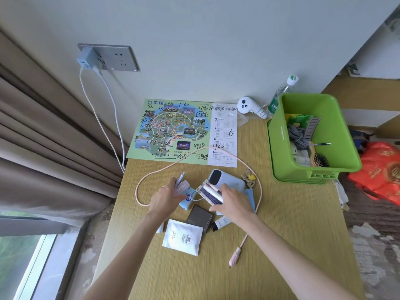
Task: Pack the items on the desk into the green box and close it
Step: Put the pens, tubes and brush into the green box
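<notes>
The green box stands open at the desk's right, with a hairbrush, a pen, a grey cable and a green packet inside. My left hand grips a small pink case and a thin white pen. My right hand closes on a striped pouch with pink tubes, lying beside a pale blue power bank. A blue tissue pack, a dark compact, a white sachet and a small tube lie under my hands.
A pink cable loops around the items. A scribbled map lies at the back by the wall. A white handheld device and a water bottle stand behind the box. Curtains hang left; a red bag sits right.
</notes>
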The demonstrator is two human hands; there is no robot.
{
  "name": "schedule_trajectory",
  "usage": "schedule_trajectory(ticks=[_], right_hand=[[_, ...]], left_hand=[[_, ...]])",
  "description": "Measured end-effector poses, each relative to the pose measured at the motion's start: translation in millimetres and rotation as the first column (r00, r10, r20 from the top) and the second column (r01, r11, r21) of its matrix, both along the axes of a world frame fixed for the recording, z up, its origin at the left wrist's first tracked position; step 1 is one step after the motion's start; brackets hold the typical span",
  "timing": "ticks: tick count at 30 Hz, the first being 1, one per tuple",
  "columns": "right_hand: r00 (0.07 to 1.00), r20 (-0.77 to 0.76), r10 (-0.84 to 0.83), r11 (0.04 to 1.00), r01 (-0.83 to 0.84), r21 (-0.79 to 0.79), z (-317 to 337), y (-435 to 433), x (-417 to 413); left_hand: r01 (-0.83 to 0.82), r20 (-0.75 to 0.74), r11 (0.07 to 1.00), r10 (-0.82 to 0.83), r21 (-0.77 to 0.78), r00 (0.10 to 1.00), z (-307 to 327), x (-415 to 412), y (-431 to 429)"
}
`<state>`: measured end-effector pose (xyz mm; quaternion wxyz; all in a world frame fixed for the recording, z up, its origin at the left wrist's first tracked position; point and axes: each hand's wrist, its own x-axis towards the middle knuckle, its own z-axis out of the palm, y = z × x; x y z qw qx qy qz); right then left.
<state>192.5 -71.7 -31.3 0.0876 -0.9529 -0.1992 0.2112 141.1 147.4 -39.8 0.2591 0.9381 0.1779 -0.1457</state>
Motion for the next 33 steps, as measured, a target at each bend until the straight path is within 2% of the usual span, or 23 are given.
schedule_trajectory(ticks=[3,6,11,14,18,21,26,29,33], right_hand=[[0.999,0.041,0.002,0.997,0.001,-0.080,-5.4,3.3,-9.7],[0.999,0.040,-0.013,0.997,0.016,-0.073,-6.0,2.8,-11.7],[0.993,-0.114,-0.002,1.000,0.005,0.026,14.9,-13.2,5.0],[0.977,-0.201,-0.074,0.982,0.106,0.153,39.6,-30.8,23.8],[0.963,-0.172,-0.207,0.927,0.249,0.280,79.9,-59.2,59.5],[0.942,-0.117,-0.316,0.878,0.337,0.341,108.5,-84.4,90.0],[0.834,-0.083,-0.546,0.706,0.511,0.491,137.6,-137.8,143.5],[0.766,-0.023,-0.643,0.686,0.589,0.427,135.3,-164.6,171.4],[0.756,-0.057,-0.652,0.722,0.642,0.259,111.6,-177.5,191.5]], left_hand=[[-0.046,-0.023,0.998,0.045,-0.039,0.999,-0.7,0.0,-3.6],[-0.062,-0.053,0.997,0.059,-0.049,0.997,0.8,0.3,-5.0],[-0.083,-0.020,0.989,0.081,-0.124,0.997,11.0,7.4,-11.7],[-0.120,0.014,0.966,0.127,-0.229,0.992,26.0,24.2,-22.0],[-0.140,0.063,0.905,0.180,-0.402,0.982,54.2,63.5,-52.4],[-0.078,0.148,0.892,0.159,-0.445,0.976,80.4,97.0,-83.3],[0.007,0.222,0.858,0.125,-0.513,0.967,117.1,143.0,-133.6],[0.009,0.205,0.798,0.144,-0.602,0.968,128.3,163.9,-156.9],[-0.024,0.155,0.699,0.191,-0.715,0.969,128.6,181.1,-175.2]])
